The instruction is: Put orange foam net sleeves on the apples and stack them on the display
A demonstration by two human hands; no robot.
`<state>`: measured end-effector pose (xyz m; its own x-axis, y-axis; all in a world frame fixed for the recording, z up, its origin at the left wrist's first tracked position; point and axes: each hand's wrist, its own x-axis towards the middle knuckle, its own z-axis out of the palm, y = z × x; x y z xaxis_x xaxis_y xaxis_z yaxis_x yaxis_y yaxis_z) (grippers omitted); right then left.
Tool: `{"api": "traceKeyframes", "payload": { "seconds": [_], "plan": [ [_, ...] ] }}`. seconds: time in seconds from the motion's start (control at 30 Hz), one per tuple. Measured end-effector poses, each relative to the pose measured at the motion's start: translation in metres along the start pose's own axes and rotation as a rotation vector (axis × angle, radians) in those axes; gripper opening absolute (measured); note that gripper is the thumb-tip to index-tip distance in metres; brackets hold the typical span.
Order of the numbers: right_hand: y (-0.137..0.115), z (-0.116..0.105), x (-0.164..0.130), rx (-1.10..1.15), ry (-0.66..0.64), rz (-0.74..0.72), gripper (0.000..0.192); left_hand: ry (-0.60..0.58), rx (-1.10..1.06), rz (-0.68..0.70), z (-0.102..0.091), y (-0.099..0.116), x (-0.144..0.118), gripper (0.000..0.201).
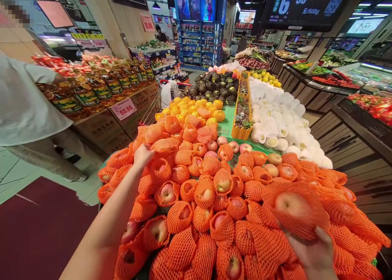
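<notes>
Reaching across the big desk of fruit, I take the heap of netted apples as my landmark: it fills the middle and near part of the stand. Beyond the heap lie yellow netted fruit, then dark green ones; to the right of it runs a bank of white-wrapped fruit. Left of the heap, past the aisle, a person in a white shirt stands by stacked oil bottles with a price card.

At the near right edge of the heap my right hand cups one apple in its orange foam net from below, fingers curled up round it, lifted clear of the others. My left hand lies on the far left side of the heap, fingers bent down onto a netted apple; I cannot tell if it truly grips.

I judge I'm at the picking-over stage: one apple in hand, another being felt. Next would call for turning each to check the skin.
</notes>
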<state>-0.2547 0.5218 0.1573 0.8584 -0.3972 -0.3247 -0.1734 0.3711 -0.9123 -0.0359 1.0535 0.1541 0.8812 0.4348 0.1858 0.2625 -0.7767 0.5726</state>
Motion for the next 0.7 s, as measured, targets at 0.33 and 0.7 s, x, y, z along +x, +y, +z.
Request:
{"api": "traceKeyframes", "payload": {
  "seconds": [0.33,0.7],
  "plan": [
    [-0.001,0.154,0.162,-1.334,-0.371,-0.628,0.089,-0.193,0.161,0.386,0.121,0.165,0.022,0.041],
    [0.016,0.177,0.211,-1.574,-0.716,-0.522,0.099,-0.065,0.194,0.280,0.165,0.201,0.094,0.040]
  ]
}}
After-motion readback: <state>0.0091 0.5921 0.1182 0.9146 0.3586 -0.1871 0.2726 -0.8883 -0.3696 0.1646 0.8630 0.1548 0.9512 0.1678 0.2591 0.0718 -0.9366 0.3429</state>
